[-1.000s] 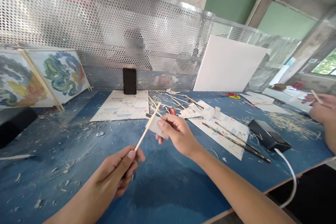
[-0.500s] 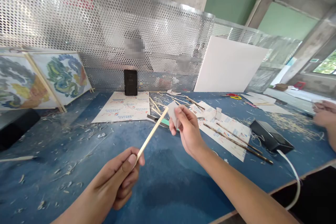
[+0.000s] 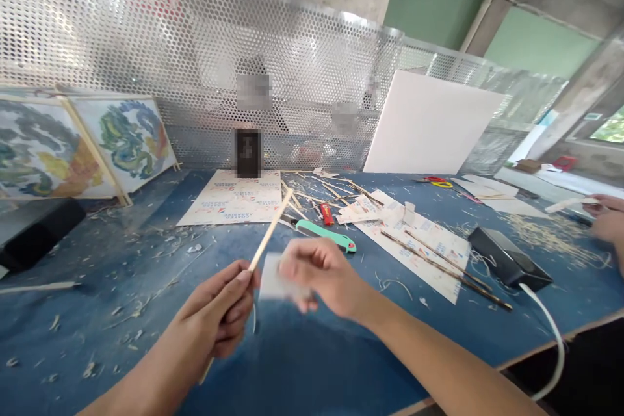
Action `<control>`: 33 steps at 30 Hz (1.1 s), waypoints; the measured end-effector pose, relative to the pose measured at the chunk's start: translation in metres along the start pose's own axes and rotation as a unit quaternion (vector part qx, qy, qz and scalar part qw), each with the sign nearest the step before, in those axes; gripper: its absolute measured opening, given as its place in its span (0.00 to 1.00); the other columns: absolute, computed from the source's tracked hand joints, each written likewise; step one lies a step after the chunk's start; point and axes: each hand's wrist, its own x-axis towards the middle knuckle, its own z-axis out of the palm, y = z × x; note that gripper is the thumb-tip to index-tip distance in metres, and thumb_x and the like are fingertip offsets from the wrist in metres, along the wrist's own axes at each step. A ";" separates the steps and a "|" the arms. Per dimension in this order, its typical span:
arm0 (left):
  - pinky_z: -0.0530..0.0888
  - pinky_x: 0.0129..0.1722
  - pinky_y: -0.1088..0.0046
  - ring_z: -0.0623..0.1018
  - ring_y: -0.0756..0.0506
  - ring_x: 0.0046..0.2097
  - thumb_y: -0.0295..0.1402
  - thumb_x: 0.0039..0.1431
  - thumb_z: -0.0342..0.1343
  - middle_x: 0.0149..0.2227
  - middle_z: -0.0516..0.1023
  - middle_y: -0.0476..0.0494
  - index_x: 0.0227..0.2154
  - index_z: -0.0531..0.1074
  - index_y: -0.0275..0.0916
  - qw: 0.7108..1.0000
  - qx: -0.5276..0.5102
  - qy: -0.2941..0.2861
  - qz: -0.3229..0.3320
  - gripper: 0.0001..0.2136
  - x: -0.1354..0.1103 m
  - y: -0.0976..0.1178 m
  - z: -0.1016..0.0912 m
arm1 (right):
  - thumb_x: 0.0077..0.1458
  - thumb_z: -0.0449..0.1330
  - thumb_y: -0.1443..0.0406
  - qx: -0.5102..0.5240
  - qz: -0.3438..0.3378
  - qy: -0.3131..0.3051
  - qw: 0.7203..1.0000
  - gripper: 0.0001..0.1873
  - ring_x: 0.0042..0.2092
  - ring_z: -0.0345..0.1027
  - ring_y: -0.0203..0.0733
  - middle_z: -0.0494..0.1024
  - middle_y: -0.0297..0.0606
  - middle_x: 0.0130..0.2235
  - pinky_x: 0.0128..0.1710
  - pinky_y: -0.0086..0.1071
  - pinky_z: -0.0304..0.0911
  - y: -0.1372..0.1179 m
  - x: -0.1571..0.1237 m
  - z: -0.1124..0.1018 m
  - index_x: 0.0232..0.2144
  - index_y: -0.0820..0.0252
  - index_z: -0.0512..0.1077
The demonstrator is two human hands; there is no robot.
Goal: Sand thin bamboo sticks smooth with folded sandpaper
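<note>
A thin pale wooden strip (image 3: 271, 229) slants up and away from my left hand (image 3: 221, 312), whose fingers are wrapped round its lower part. Just right of the strip, my right hand (image 3: 324, 273) pinches a small piece of sandpaper (image 3: 277, 276), pale and blurred by motion. Whether the sandpaper touches the strip I cannot tell. Behind my right hand lies a utility knife (image 3: 324, 234) with a green handle, and past it a small red object (image 3: 326, 213).
Sheets of printed backing paper (image 3: 229, 205) and dark thin sticks (image 3: 439, 261) lie on the blue table (image 3: 160, 247) among shavings. A black box (image 3: 509, 260) with a white cable sits right. Painted panels (image 3: 131, 143) stand left. Another person's hand (image 3: 609, 221) shows at far right.
My right hand has moved down and left with the sandpaper, from the strip's upper end towards my left hand. The knife and red object have come into fuller view.
</note>
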 end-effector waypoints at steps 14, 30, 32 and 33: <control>0.45 0.17 0.82 0.46 0.55 0.22 0.62 0.53 0.63 0.22 0.52 0.62 0.36 0.70 0.42 0.997 0.013 -0.066 -0.045 0.26 -0.014 0.001 0.005 | 0.68 0.58 0.47 -0.136 -0.033 0.115 0.983 0.28 0.18 0.60 0.31 0.69 0.29 0.17 0.19 0.27 0.54 0.013 0.006 -0.007 0.22 0.58 0.69; 0.49 0.18 0.80 0.47 0.53 0.23 0.48 0.73 0.47 0.24 0.50 0.61 0.36 0.64 0.44 0.991 0.022 -0.133 -0.011 0.14 -0.012 -0.015 0.005 | 0.69 0.56 0.48 -0.131 -0.021 0.209 0.969 0.29 0.17 0.58 0.31 0.65 0.28 0.15 0.18 0.27 0.53 0.019 0.005 -0.003 0.19 0.56 0.62; 0.48 0.18 0.79 0.46 0.53 0.22 0.46 0.75 0.45 0.24 0.49 0.61 0.36 0.63 0.44 0.992 0.031 -0.121 0.006 0.13 -0.012 -0.016 0.005 | 0.69 0.56 0.47 -0.147 0.033 0.095 0.984 0.30 0.17 0.59 0.32 0.68 0.30 0.16 0.18 0.27 0.54 0.022 0.004 0.001 0.20 0.59 0.67; 0.48 0.18 0.78 0.46 0.52 0.22 0.45 0.75 0.44 0.24 0.49 0.61 0.36 0.62 0.45 0.993 0.036 -0.115 0.013 0.13 -0.012 -0.016 0.005 | 0.69 0.55 0.46 -0.155 0.051 0.050 0.985 0.31 0.17 0.60 0.32 0.69 0.32 0.16 0.19 0.27 0.55 0.023 0.004 0.003 0.21 0.60 0.70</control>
